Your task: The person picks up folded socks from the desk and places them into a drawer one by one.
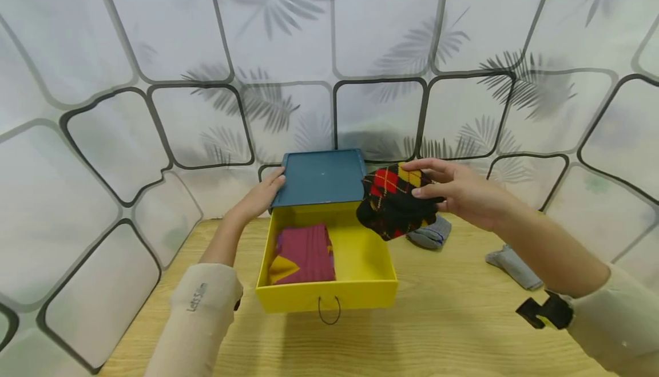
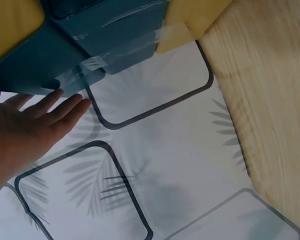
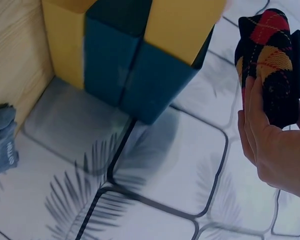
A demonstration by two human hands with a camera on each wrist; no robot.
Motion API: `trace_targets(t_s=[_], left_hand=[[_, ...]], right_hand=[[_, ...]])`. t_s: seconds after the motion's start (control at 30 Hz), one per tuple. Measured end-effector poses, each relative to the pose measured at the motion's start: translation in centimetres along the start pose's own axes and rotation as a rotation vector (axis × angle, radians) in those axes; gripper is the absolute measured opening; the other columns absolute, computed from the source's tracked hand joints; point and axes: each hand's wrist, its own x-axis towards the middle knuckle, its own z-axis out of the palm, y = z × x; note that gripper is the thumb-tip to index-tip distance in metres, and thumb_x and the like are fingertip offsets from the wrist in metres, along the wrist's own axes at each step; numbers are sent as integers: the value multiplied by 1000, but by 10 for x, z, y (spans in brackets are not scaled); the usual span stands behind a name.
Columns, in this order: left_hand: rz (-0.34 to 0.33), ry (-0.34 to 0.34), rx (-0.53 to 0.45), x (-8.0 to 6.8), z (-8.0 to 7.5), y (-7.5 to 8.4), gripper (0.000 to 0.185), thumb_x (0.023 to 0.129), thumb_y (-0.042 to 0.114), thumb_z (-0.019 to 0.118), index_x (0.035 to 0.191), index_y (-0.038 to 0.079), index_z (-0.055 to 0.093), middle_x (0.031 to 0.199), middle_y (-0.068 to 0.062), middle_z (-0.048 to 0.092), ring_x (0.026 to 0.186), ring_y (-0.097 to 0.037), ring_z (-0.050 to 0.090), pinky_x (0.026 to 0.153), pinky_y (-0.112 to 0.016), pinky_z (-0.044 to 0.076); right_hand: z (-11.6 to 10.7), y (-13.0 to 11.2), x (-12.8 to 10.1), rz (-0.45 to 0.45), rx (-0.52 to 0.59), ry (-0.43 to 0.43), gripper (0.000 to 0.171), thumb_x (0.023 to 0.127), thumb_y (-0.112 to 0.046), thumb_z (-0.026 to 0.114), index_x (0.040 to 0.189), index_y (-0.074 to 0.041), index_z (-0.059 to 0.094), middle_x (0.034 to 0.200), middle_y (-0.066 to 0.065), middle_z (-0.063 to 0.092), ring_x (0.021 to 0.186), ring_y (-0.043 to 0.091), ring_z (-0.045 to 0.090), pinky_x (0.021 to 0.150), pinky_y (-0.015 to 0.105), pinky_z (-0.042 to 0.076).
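One soft, light argyle sock bundle (image 1: 393, 202) is pinched in the right hand (image 1: 458, 191), above the yellow drawer (image 1: 329, 300); best held around its middle. The left hand (image 1: 259, 197) rests flat against the blue box (image 1: 319, 177).

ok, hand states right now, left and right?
Left hand: open, fingers straight against the blue box.
Right hand: holding the argyle socks.

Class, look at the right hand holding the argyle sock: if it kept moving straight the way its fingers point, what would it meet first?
Probably the blue box lid: the right hand with the argyle sock points leftward at it, though depth is unclear.
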Motion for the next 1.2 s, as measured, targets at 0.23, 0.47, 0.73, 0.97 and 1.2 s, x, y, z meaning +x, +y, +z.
trace_targets(t_s=[0.23, 0.47, 0.73, 0.97, 1.2], left_hand=[[-21, -47, 169, -1, -2, 12, 58, 102, 35, 21, 148, 3, 3, 151, -19, 3, 136, -34, 1, 107, -50, 6], [-115, -52, 266, 2, 0, 14, 59, 101, 38, 21, 149, 11, -1, 151, -17, 2, 134, -41, 1, 104, -57, 8], [-136, -55, 262, 1, 3, 16, 58, 101, 38, 21, 149, 13, -1, 151, -16, 2, 134, -41, 2, 104, -57, 9], [-133, -53, 241, 1, 2, 14, 59, 101, 39, 20, 149, 14, -3, 151, -16, 1, 135, -39, 3, 105, -56, 10], [-133, -61, 229, 0, 1, 14, 58, 101, 38, 20, 149, 13, -3, 151, -16, 0, 135, -39, 3, 105, -55, 9]], right_hand=[[33, -4, 18, 10, -58, -50, 50, 88, -12, 63, 134, -8, 44, 151, 11, 7, 136, 29, 5, 96, 54, 32], [61, 10, 33, 49, -132, -64, 45, 87, -4, 62, 130, -8, 50, 147, 14, 19, 134, 30, 18, 91, 47, 42], [62, 12, 33, 5, -189, -67, 42, 85, -4, 64, 125, -8, 54, 145, 13, 26, 133, 29, 19, 87, 46, 45], [66, 10, 36, -4, -298, -142, 40, 84, -7, 66, 123, -14, 57, 138, 7, 39, 126, 28, 30, 86, 42, 45], [84, 21, 40, -207, -604, -143, 37, 82, -1, 67, 116, -13, 58, 123, 3, 54, 114, 27, 44, 90, 41, 42]])
